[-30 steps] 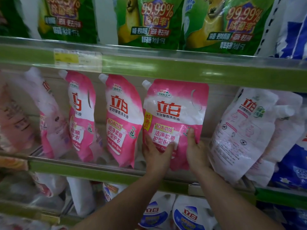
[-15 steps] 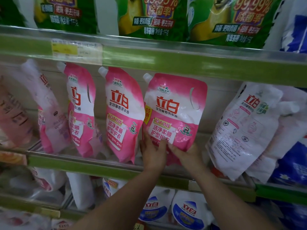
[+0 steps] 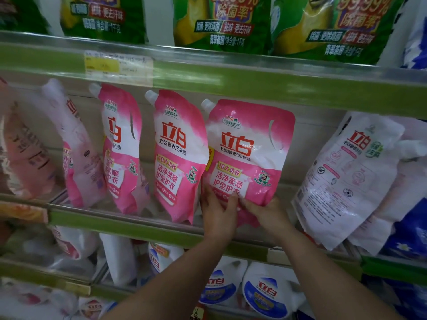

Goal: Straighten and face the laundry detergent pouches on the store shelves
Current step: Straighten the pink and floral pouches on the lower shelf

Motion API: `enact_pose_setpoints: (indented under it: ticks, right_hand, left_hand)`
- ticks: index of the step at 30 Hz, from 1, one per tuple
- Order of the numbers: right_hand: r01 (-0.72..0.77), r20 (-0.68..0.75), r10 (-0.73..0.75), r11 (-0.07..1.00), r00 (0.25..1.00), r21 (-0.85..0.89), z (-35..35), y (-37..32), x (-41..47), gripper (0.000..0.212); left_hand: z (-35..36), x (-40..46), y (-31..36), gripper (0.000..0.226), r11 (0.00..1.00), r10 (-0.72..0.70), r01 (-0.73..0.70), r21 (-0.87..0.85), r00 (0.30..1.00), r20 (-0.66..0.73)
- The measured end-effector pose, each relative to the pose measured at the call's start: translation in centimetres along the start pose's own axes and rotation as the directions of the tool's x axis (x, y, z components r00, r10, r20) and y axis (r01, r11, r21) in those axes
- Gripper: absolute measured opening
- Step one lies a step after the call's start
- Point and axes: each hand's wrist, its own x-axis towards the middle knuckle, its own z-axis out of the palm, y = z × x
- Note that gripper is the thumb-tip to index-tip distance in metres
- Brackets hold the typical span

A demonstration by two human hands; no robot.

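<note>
Mid-task. Both hands work the bottom of one pink pouch point(image 3: 248, 155) on the middle shelf point(image 3: 129, 224): left hand point(image 3: 218, 207) lies with fingers laid fairly flat against its lower left corner, right hand point(image 3: 265, 213) cups the lower right edge, fingers partly hidden, so exact grip I cannot tell. That pouch stands upright, label out, looks about done. Two pink pouches just to its left point(image 3: 180, 155) point(image 3: 121, 144) face front but lean and twist. Far-left pale pouch point(image 3: 76, 146) is slumped, side-on. White pouch on the right point(image 3: 346, 176) tilts hard, back panel showing. Judgement: roughly one faced, most of the row left.
</note>
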Motion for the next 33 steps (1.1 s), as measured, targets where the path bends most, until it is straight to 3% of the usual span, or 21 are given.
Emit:
enact_pose_setpoints:
  ticks: [7,20,26,33]
  right_hand:
    - [-0.020,0.068,0.022,0.999,0.997,-0.036,-0.2,0.0,0.9,0.028]
    - [0.007,0.054,-0.004,0.999,0.999,-0.053,-0.5,0.0,0.7,0.034]
    - [-0.047,0.018,0.048,0.995,0.999,-0.092,-0.5,0.9,0.2,0.040]
    - [-0.046,0.001,0.046,0.990,0.999,-0.131,-0.3,1.1,0.1,0.049]
  left_hand:
    - [-0.1,-0.2,-0.1,0.082,1.000,-0.007,0.007,-0.002,1.000,-0.014]
    - [-0.1,-0.5,0.1,0.085,0.997,0.010,-0.010,0.080,1.000,0.002]
    - [-0.4,-1.4,0.0,0.089,0.991,0.047,-0.054,0.123,0.997,0.061]
    - [-1.1,-2.4,-0.2,0.075,0.990,0.037,-0.045,0.133,0.997,0.061]
